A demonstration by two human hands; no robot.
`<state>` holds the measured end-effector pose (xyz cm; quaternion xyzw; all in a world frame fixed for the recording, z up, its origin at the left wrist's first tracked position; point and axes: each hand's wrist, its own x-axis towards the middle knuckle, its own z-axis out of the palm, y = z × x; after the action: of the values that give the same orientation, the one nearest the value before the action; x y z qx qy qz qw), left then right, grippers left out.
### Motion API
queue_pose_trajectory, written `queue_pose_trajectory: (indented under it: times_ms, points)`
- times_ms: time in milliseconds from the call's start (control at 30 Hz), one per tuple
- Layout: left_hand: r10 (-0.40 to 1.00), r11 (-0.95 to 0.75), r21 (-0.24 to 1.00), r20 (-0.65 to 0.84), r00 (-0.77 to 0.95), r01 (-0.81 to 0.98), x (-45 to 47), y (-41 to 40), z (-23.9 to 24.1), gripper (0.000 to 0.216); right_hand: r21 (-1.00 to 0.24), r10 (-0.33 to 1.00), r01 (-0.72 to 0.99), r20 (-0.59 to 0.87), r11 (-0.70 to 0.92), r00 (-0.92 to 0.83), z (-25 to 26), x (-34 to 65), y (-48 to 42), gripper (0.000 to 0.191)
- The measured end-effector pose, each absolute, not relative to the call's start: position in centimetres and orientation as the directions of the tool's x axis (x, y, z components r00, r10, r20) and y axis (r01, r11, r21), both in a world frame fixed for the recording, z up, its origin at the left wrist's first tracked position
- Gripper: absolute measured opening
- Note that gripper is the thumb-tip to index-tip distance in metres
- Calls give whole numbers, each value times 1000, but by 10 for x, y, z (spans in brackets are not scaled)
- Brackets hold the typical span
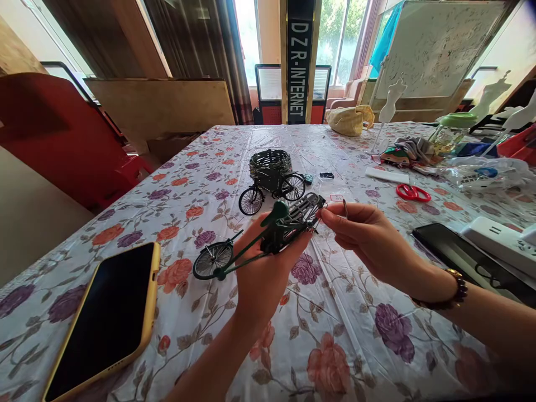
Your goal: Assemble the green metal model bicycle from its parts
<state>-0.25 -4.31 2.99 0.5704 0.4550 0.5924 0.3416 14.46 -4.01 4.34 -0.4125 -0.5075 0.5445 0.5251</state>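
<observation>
The green bike (278,215) is held above the table (355,363), lying across the left hand (266,273), whose fingers and thumb are closed around its middle. Its wheel at one end juts out past that hand toward the table's left edge; its rack end points the other way and meets the fingertips of the right hand (368,237). There the right thumb and forefinger are pinched together, with a slim piece (345,209) sticking up between them; whether they also grip the bike I cannot tell. Beyond the hands, toward the far edge, a black bike (274,188) stands in front of a dark basket (270,161). A phone (104,312) lies near the left corner closest to the person, while red scissors (413,192) and a power strip (498,240) lie toward the right edge.
</observation>
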Motion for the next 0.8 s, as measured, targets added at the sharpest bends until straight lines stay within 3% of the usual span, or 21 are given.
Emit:
queue_pose_trajectory:
  times_ms: [367,800]
  points:
    - [895,-402,887,433,-109,225,-3,-43,29,16,-988,993,-145,71,57,-95,44,144,-43,14]
    - [904,-407,897,423,-67,174,-4,-43,31,25,-989,989,-100,116,107,-89,46,144,-44,15]
